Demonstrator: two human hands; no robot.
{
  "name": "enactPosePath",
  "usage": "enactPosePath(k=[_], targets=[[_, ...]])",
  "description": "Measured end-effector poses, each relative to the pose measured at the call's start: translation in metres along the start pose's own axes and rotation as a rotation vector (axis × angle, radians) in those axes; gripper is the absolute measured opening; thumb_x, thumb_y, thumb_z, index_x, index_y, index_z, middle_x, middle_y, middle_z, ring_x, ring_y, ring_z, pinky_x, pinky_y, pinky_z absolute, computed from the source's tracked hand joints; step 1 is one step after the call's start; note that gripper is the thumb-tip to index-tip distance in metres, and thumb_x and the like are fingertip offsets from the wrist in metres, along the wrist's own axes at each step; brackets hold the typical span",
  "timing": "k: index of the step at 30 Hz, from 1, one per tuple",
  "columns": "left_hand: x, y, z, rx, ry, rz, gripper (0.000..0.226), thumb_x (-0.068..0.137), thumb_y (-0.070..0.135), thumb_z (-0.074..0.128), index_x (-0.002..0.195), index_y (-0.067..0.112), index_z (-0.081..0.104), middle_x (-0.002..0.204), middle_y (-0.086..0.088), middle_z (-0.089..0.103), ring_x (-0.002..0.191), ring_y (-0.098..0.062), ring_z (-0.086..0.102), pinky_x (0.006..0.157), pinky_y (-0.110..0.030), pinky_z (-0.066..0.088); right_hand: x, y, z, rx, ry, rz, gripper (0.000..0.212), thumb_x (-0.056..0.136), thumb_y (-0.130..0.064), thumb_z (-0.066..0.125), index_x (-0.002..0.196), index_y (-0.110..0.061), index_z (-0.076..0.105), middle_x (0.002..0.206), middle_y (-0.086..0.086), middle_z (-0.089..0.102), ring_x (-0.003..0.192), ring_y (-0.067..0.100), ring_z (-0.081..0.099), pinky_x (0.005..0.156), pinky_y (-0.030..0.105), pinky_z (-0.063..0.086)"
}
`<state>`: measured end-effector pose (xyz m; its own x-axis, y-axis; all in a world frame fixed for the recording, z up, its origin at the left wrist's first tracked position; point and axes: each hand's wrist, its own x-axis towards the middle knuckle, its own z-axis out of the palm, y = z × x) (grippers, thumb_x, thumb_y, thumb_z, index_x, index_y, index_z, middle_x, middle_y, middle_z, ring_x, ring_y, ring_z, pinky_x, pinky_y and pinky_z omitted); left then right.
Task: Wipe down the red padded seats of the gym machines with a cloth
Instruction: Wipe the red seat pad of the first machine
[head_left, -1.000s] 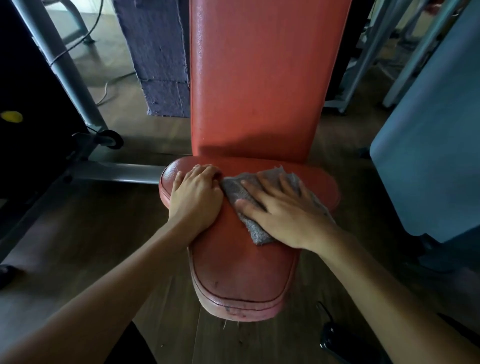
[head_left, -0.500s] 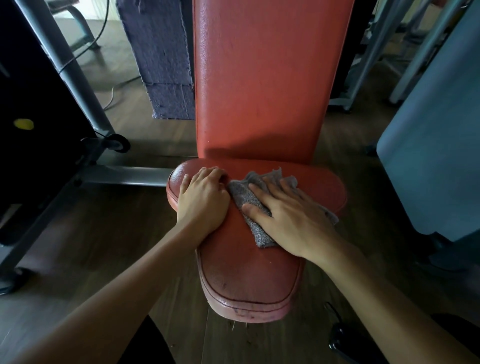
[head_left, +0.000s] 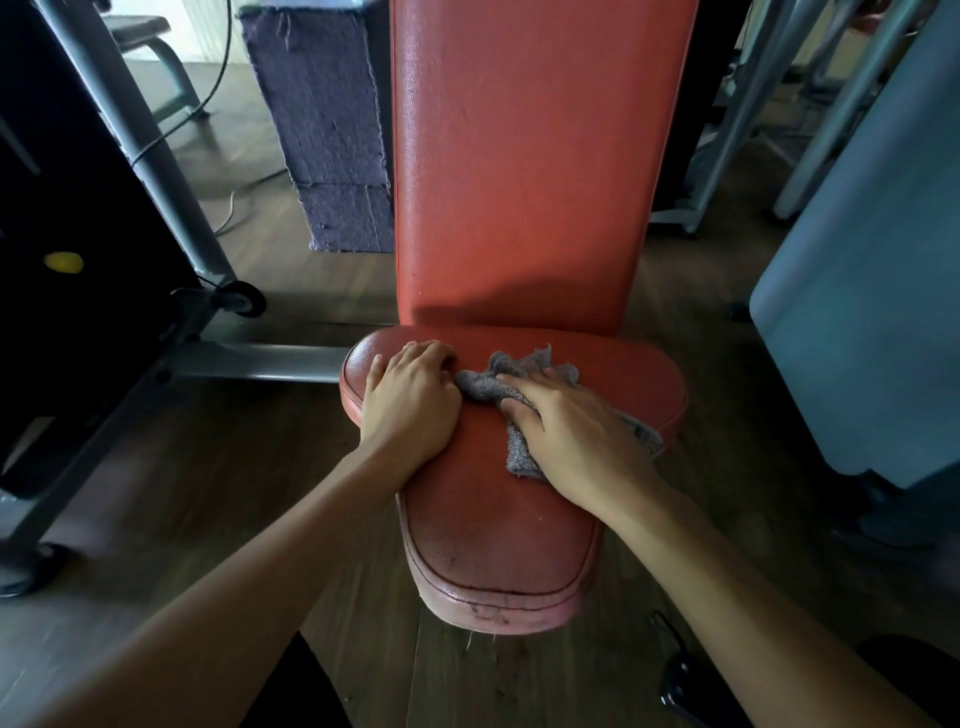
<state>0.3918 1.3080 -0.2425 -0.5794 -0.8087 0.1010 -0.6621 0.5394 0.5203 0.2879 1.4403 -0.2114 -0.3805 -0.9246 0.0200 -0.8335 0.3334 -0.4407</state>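
Cloth (head_left: 485, 385): lies bunched on rear half of red seat (head_left: 498, 535), pressed under flat right hand (head_left: 571, 436). Left hand (head_left: 410, 405) just beside, palm down on seat, holding nothing. Long axis of seat toward wearer; narrow front end below both hands, closer to right.

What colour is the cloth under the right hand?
Grey. The cloth lies on the red seat, best seen in the head view.
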Motion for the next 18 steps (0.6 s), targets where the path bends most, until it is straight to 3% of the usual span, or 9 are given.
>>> enactPosePath(k=[7,11,12,15,18], targets=[[-0.003,0.011,-0.012,-0.054,-0.080,-0.026,0.041,0.088,0.014,0.045,0.124,0.019,0.064,0.134,-0.001,0.061,0.128,-0.023,0.049,0.115,-0.045,0.026,0.002,0.001,-0.007,0.134,0.035,0.039,0.041,0.104,-0.030,0.046,0.144,-0.020,0.051,0.149,0.000,0.050,0.134,0.020,0.048,0.107,0.030,0.035],[-0.015,0.031,-0.033,-0.140,-0.090,-0.098,0.051,0.079,0.022,0.036,0.119,0.022,0.068,0.128,0.002,0.064,0.123,-0.024,0.054,0.106,-0.046,0.041,-0.007,-0.002,-0.019,0.248,0.023,0.097,0.039,0.104,-0.029,0.048,0.142,-0.022,0.053,0.135,0.000,0.061,0.108,0.018,0.062,0.090,0.028,0.045],[-0.020,0.037,-0.040,-0.153,-0.091,-0.110,0.055,0.077,0.025,0.033,0.119,0.022,0.068,0.127,0.001,0.064,0.121,-0.024,0.055,0.103,-0.045,0.044,-0.012,-0.004,-0.023,0.270,0.020,0.115,0.039,0.104,-0.029,0.048,0.141,-0.023,0.053,0.130,0.001,0.064,0.100,0.018,0.062,0.085,0.026,0.044],[-0.041,0.049,-0.063,-0.138,-0.140,-0.144,0.046,0.087,0.017,0.040,0.123,0.023,0.067,0.128,0.002,0.063,0.118,-0.022,0.057,0.093,-0.035,0.047,-0.036,-0.017,-0.039,0.329,0.035,0.194,0.039,0.103,-0.029,0.048,0.141,-0.023,0.053,0.129,0.001,0.065,0.113,0.018,0.062,0.090,0.023,0.043],[-0.070,0.059,-0.094,-0.120,-0.217,-0.178,0.045,0.089,0.011,0.047,0.125,0.030,0.066,0.131,0.007,0.063,0.114,-0.021,0.062,0.089,-0.032,0.048,-0.071,-0.037,-0.065,0.375,0.033,0.289,0.038,0.103,-0.029,0.048,0.140,-0.023,0.055,0.126,0.002,0.068,0.108,0.011,0.062,0.081,0.007,0.036]])
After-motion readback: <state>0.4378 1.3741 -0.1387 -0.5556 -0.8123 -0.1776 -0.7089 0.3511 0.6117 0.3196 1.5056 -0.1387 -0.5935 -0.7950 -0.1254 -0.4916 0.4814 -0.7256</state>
